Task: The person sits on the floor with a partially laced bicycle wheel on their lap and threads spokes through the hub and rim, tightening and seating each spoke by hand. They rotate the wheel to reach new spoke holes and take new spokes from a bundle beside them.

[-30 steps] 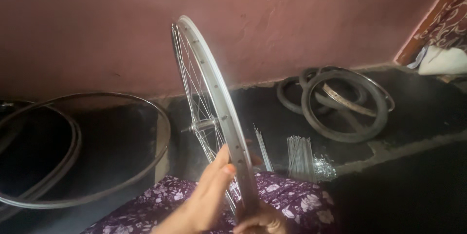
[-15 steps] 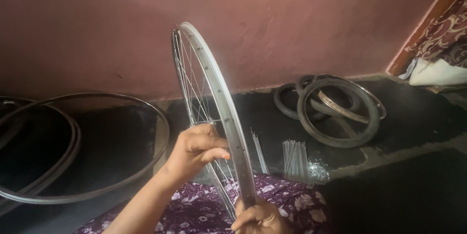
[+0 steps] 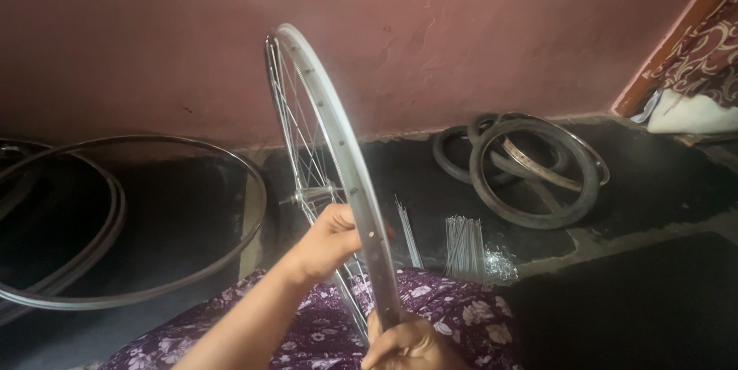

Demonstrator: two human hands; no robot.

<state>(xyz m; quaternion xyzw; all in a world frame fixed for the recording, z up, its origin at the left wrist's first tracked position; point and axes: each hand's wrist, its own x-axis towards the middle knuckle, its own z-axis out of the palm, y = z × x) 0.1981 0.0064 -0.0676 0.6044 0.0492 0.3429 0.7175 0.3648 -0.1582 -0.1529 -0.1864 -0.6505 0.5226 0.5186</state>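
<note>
Centre of the frame: a spoked bicycle wheel stands upright, seen nearly edge-on, so that its rim appears as a narrow arc. Its long axis runs from the upper centre-left of the frame down to the lower centre, the top leaning slightly left and the foot ending at the lap. The rim is bright silver metal with a row of small spoke holes along its inner channel; no tyre is fitted. Thin silver spokes fan from the rim to a hub at mid-height, left of the rim.

Lower centre: the left hand is curled on the rim's left edge, fingers bent round it, just below the hub. Bottom centre: the right hand is closed about the lowest visible part of the rim, fingers wrapped tight. Both rest over a purple floral garment across the bottom of the frame.

Left: large bare rims lie flat on the dark floor. Centre right: a bundle of loose spokes lies beside a small heap of silver nipples. Right: black tyres lie stacked near the reddish wall.
</note>
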